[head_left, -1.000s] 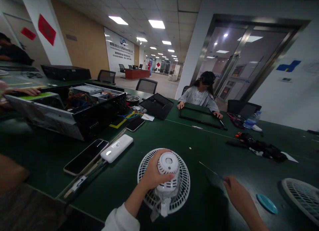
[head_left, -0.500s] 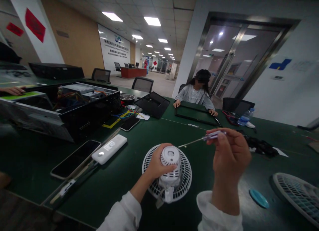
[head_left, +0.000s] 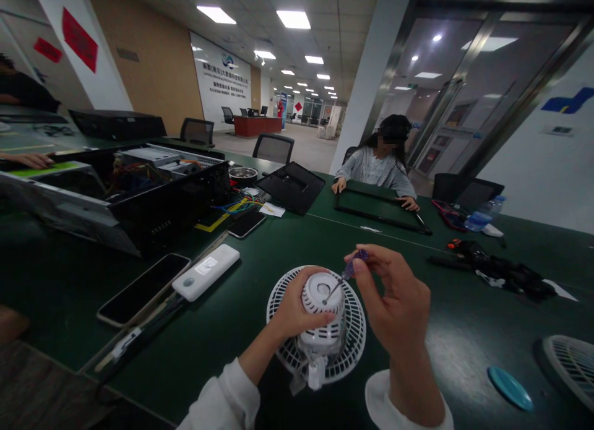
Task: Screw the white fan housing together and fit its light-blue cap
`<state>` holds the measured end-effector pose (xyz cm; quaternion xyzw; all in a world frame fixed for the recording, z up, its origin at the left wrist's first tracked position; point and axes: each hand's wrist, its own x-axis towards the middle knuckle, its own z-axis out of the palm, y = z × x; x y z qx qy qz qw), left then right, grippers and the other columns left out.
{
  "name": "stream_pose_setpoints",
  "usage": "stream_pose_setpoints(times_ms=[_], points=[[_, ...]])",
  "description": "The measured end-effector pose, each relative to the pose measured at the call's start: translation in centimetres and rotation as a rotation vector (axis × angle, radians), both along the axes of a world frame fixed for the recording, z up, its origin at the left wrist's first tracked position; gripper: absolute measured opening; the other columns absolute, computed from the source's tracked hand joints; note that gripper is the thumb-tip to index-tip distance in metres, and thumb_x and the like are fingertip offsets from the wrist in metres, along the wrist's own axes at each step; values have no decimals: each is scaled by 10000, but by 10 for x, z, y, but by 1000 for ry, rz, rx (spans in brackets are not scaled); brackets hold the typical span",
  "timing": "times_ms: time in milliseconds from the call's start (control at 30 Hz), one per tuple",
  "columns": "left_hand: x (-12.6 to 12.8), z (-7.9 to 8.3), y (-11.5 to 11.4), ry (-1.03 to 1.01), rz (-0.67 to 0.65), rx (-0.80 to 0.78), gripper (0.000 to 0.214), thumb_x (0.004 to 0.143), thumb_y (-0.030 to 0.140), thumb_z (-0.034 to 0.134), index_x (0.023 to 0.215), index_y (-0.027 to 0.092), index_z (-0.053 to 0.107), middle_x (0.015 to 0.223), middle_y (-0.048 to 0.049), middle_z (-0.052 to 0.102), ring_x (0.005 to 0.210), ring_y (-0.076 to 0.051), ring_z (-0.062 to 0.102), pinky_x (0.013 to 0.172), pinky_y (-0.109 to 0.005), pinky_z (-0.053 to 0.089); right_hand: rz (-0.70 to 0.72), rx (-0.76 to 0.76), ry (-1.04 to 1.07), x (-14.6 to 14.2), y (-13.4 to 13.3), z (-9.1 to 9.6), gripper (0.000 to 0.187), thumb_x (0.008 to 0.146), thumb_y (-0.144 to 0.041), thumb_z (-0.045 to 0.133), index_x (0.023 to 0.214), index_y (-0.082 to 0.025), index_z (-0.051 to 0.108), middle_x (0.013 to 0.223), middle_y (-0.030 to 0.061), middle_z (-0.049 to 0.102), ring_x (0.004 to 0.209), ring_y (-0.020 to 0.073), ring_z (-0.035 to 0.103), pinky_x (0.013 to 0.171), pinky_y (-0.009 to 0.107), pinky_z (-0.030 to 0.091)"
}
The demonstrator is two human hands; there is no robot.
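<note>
A small white fan [head_left: 320,340] lies with its grille [head_left: 355,343] down on the green table, its motor housing facing up. My left hand [head_left: 297,306] is wrapped around the housing from the left, thumb across its front. In my right hand [head_left: 392,288] is a screwdriver [head_left: 353,266] with a clear purple handle, pinched between thumb and fingers. Its thin shaft slants down to the left, and the tip meets the top of the housing at or very near a small screw hole. Whether the tip sits in a screw I cannot tell.
A second white grille [head_left: 573,365] and a teal disc [head_left: 510,388] lie at the right. Leftward are a white power bank [head_left: 206,272], phones [head_left: 143,289] and an open computer case [head_left: 167,201]. Across the table a person [head_left: 378,161] holds a black frame [head_left: 385,219].
My right hand has brought the screwdriver left and down, from beside the fan onto the top of its housing. My left hand keeps its grip. The head view has shifted slightly.
</note>
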<state>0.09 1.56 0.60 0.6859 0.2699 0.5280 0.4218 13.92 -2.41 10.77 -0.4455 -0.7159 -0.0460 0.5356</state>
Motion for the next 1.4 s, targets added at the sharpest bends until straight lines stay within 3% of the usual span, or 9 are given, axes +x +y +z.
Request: stream_pose_setpoints(times_ms=[467, 933, 1200, 1400], points=[[0, -1, 0, 36, 13, 12, 605, 597, 374, 730, 1123, 194, 491, 1127, -63, 559, 1037, -256, 528, 922, -365, 399, 51, -37, 14, 0, 2, -2, 169, 840, -197, 514, 1006, -182, 543, 867, 41, 653, 753, 142, 649, 676, 292, 556], [1, 0, -1, 3, -19, -31, 639, 586, 420, 733, 1128, 180, 494, 1138, -84, 560, 1049, -268, 528, 947, -387, 393, 7, -83, 15, 10, 14, -7, 164, 852, -252, 509, 997, -189, 552, 843, 38, 671, 708, 147, 662, 644, 281, 557], [2, -3, -1, 9, 23, -21, 645, 576, 418, 731, 1134, 198, 496, 1146, -69, 560, 1073, -281, 512, 956, -404, 382, 51, 93, -178, 1, 1, 6, 207, 814, -186, 543, 1013, -216, 590, 825, 24, 678, 699, 136, 647, 634, 260, 541], [2, -5, 0, -9, 2, -10, 640, 588, 413, 730, 1140, 197, 489, 1135, -65, 567, 1034, -264, 534, 922, -377, 404, 69, 136, -184, -1, 1, 9, 260, 832, -98, 477, 1045, -208, 580, 937, 58, 673, 869, 163, 630, 749, 318, 533]])
